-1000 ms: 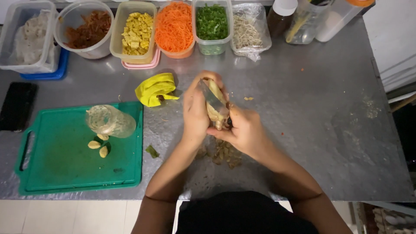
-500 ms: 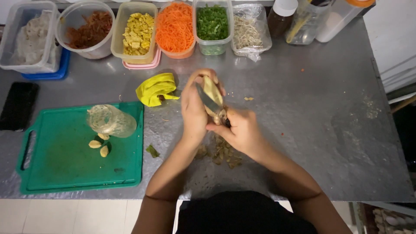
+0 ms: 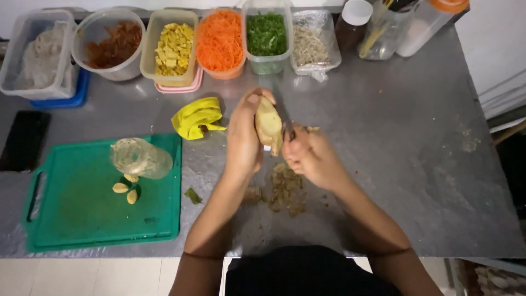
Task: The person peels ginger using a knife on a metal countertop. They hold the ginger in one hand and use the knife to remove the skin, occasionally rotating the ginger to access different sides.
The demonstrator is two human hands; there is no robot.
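Mid-desk: our left hand (image 3: 244,140) is gripping a pale, knobbly ginger root (image 3: 269,127), mostly bare already. Our right hand (image 3: 309,156) is closing on a small knife (image 3: 285,118). Brown peelings (image 3: 285,189) are piling below.

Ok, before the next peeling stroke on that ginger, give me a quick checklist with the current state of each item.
1. Left hand grips the ginger root firmly: ok, fingers wrap its side.
2. Right hand holds the knife against the ginger: ok, though the blade is dark and thin.
3. Left thumb clear of the blade edge: cannot tell, the edge is too blurred.
4. Peelings fall on the steel table, not in the containers: ok.
5. Green cutting board within reach: ok, but a tipped jar and garlic cloves lie on it.
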